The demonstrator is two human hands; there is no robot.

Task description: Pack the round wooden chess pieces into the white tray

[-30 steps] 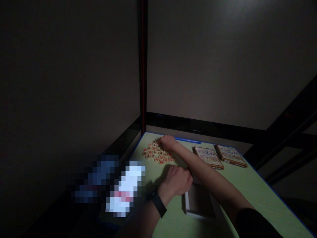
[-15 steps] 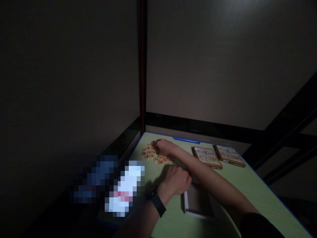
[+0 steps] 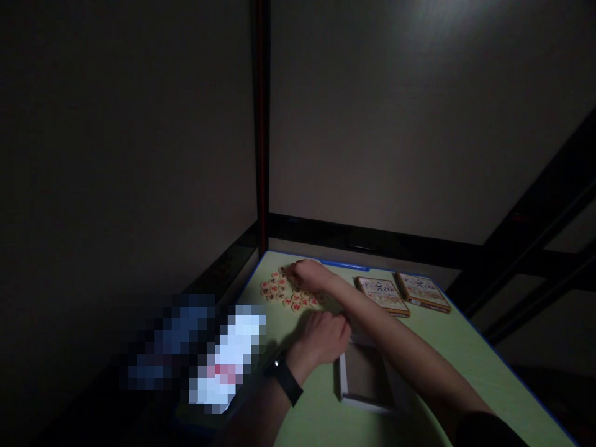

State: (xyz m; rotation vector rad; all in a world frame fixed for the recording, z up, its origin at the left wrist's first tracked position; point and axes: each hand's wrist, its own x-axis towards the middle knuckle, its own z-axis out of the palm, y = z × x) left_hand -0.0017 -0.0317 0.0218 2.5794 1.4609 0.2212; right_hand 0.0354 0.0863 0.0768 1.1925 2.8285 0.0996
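Many round wooden xiangqi pieces with red and dark characters lie flat in a cluster on the light green table. My right hand reaches across to the far side of the cluster, fingers curled down among the pieces; its fingertips are hidden. Nearer to me, my left hand, with a black watch on its wrist, is closed above the far left corner of an open shallow box with white walls. What its curled fingers hold, if anything, is hidden. My right forearm covers part of the box.
Two flat printed boxes lie at the back right of the table. A blue strip runs along the far edge. Dark walls enclose the back and left. A blurred bright patch is at the left.
The whole view has shifted slightly, so the table sits a little further left. My right hand has stayed over the far pieces, and my left hand is still closed by the box.
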